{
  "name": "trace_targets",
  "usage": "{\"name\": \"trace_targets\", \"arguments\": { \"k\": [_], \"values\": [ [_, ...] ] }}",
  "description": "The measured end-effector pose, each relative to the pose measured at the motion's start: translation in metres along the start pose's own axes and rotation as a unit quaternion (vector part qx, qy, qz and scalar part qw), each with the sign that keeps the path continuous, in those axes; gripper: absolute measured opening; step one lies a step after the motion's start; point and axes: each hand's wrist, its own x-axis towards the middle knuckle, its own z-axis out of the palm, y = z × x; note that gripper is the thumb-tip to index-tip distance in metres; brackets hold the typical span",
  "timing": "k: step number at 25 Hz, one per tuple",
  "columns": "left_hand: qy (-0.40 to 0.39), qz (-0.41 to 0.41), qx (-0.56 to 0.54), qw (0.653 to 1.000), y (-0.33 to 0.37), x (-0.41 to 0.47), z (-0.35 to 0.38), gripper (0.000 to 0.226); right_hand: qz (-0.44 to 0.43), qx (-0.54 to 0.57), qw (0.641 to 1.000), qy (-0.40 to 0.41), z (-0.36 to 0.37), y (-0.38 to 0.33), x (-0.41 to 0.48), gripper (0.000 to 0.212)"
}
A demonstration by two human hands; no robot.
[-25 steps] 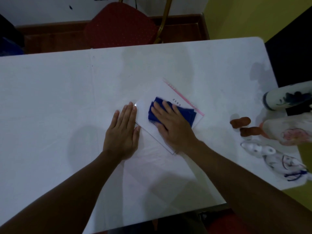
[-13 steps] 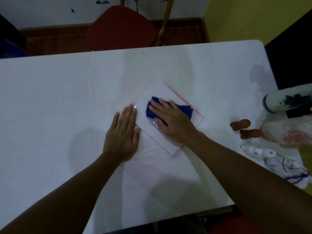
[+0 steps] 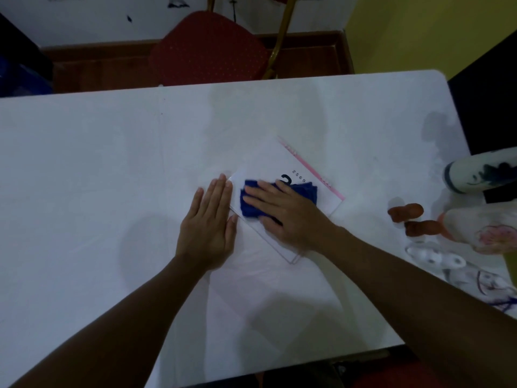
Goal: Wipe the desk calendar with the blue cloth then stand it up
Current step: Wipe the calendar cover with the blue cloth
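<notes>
R hand (image 3: 291, 217) flat, fingers spread, pressing blue cloth (image 3: 251, 203) onto desk calendar (image 3: 268, 163); cloth now nearer calendar's left corner vs 0.5 s ago. L hand (image 3: 208, 228) open, palm down, bracing left edge. Calendar flat mid-table (image 3: 84, 169). Wiping ongoing; standing up not yet.

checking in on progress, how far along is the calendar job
Wiping is in hand: the right hand presses the blue cloth on the desk calendar, which lies flat; the left hand rests flat beside it. Nothing looks finished. Standing it up is left.
</notes>
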Motion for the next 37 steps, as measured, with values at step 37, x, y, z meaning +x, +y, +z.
{"name": "trace_targets", "arguments": {
  "k": [37],
  "values": [
    [0.01, 0.001, 0.006, 1.0, 0.001, 0.0, -0.002, 0.068, -0.005, 0.029, 0.999, -0.027, -0.006, 0.013, -0.07, 0.061]
  ]
}}
